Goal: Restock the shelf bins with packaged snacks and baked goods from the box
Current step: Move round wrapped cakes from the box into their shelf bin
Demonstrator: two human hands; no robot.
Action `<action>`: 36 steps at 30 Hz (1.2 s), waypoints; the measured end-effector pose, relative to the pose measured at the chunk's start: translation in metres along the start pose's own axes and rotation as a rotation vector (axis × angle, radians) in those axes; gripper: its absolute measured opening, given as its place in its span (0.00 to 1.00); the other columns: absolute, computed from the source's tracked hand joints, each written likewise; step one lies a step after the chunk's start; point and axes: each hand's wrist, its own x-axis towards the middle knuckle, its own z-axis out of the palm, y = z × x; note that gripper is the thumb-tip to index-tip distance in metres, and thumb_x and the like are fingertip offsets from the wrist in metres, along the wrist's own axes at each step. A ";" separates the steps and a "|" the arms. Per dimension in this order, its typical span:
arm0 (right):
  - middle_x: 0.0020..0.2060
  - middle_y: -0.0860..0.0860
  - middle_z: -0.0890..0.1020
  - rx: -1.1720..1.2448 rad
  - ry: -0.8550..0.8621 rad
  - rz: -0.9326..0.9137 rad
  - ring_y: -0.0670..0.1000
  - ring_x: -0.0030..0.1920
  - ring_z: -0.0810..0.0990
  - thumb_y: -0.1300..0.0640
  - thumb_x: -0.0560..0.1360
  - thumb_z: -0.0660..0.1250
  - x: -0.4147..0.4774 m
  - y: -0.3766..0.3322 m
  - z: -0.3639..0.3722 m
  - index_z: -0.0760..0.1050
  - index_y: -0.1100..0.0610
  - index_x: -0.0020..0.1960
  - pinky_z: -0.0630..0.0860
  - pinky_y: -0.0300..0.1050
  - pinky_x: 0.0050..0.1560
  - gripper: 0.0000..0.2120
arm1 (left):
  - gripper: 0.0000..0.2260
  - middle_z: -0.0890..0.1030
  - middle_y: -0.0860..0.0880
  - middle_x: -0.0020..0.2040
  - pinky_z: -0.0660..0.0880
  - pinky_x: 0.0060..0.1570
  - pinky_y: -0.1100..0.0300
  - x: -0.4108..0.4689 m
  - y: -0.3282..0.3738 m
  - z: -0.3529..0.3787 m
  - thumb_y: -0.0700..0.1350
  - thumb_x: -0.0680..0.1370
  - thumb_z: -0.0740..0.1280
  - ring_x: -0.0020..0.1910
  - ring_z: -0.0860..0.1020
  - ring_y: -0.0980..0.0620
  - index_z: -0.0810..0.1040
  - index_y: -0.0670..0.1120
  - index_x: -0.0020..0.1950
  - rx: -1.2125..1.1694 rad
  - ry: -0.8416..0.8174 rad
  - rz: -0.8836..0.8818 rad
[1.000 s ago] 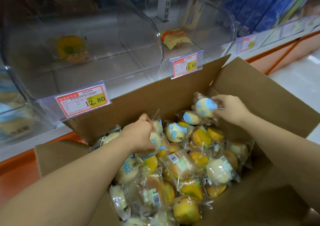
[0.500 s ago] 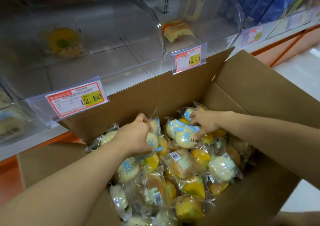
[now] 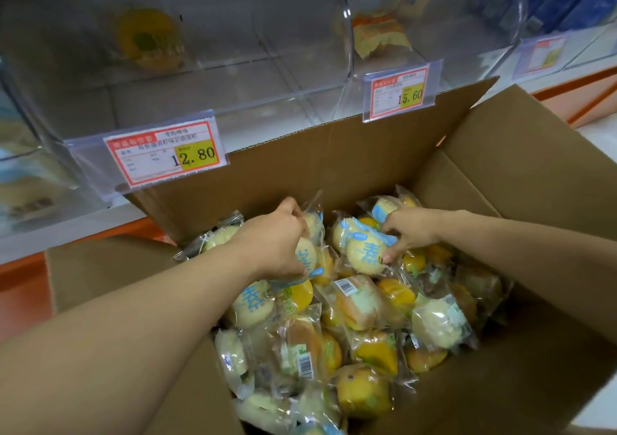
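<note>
Open cardboard box (image 3: 534, 167) stands against the shelf front, heaped with wrapped cakes (image 3: 367, 317): pale ones with blue print mixed with yellow-orange ones. Left hand (image 3: 273, 244) is down in the far left of the heap, fingers curled round a pale pack (image 3: 306, 254), with clear wrapper sticking up at the fingertips. Right hand (image 3: 412, 231) is at the far middle of the box, fingers and thumb pinching a blue-printed pack (image 3: 364, 256) that lies on top of the heap. Two clear bins sit above the box. The left bin (image 3: 233, 107) holds one yellow pack (image 3: 147, 40) at the back, and its price tag (image 3: 163, 154) reads 12.80. The right bin (image 3: 474, 33) holds one orange pack (image 3: 377, 33), and its tag (image 3: 399, 95) reads 15.60.
</note>
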 end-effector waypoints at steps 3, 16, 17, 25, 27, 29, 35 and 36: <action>0.37 0.53 0.74 0.042 0.105 0.005 0.52 0.37 0.71 0.37 0.69 0.71 -0.001 -0.001 0.002 0.66 0.54 0.35 0.67 0.48 0.38 0.23 | 0.26 0.62 0.53 0.63 0.77 0.47 0.52 0.000 0.000 0.000 0.53 0.69 0.75 0.45 0.78 0.49 0.74 0.50 0.64 -0.001 0.003 0.003; 0.34 0.50 0.70 -0.208 0.319 0.043 0.49 0.38 0.64 0.35 0.72 0.65 -0.102 -0.038 -0.038 0.70 0.56 0.39 0.68 0.46 0.38 0.23 | 0.25 0.62 0.53 0.65 0.75 0.43 0.55 -0.019 0.031 -0.025 0.54 0.70 0.73 0.48 0.78 0.48 0.73 0.48 0.64 0.038 0.141 0.111; 0.35 0.50 0.71 -0.216 0.343 0.049 0.50 0.39 0.66 0.35 0.72 0.65 -0.115 -0.041 -0.042 0.71 0.56 0.40 0.69 0.47 0.39 0.23 | 0.25 0.62 0.53 0.65 0.74 0.42 0.55 -0.024 0.037 -0.031 0.53 0.70 0.73 0.49 0.77 0.48 0.73 0.48 0.64 0.044 0.168 0.131; 0.36 0.49 0.76 -0.181 0.639 0.081 0.52 0.40 0.76 0.33 0.70 0.65 -0.209 -0.071 -0.057 0.74 0.56 0.43 0.74 0.50 0.41 0.24 | 0.23 0.60 0.52 0.67 0.76 0.47 0.54 -0.109 0.046 -0.063 0.54 0.71 0.71 0.58 0.74 0.49 0.72 0.50 0.63 -0.011 0.515 0.304; 0.33 0.47 0.73 -0.193 0.730 0.060 0.51 0.38 0.73 0.33 0.70 0.64 -0.230 -0.089 -0.062 0.73 0.56 0.40 0.72 0.48 0.40 0.24 | 0.23 0.62 0.51 0.68 0.78 0.45 0.53 -0.137 0.038 -0.069 0.55 0.70 0.72 0.58 0.75 0.49 0.74 0.49 0.62 -0.038 0.673 0.371; 0.32 0.46 0.70 -0.233 0.810 0.040 0.49 0.37 0.71 0.34 0.71 0.63 -0.249 -0.110 -0.070 0.72 0.56 0.39 0.69 0.47 0.40 0.23 | 0.23 0.63 0.52 0.66 0.79 0.40 0.54 -0.165 0.028 -0.078 0.55 0.68 0.73 0.57 0.77 0.49 0.75 0.49 0.60 -0.029 0.826 0.419; 0.32 0.46 0.70 -0.193 1.048 -0.103 0.47 0.35 0.70 0.34 0.71 0.61 -0.264 -0.185 -0.104 0.62 0.50 0.32 0.69 0.46 0.37 0.21 | 0.22 0.65 0.48 0.66 0.80 0.32 0.53 -0.242 -0.016 -0.102 0.53 0.68 0.74 0.53 0.78 0.50 0.77 0.46 0.58 0.068 1.126 0.374; 0.31 0.46 0.69 -0.193 1.077 -0.133 0.47 0.35 0.70 0.34 0.70 0.59 -0.261 -0.199 -0.112 0.61 0.49 0.32 0.70 0.46 0.37 0.21 | 0.21 0.66 0.47 0.66 0.80 0.32 0.53 -0.252 -0.027 -0.105 0.54 0.69 0.72 0.55 0.77 0.51 0.77 0.46 0.58 0.068 1.172 0.358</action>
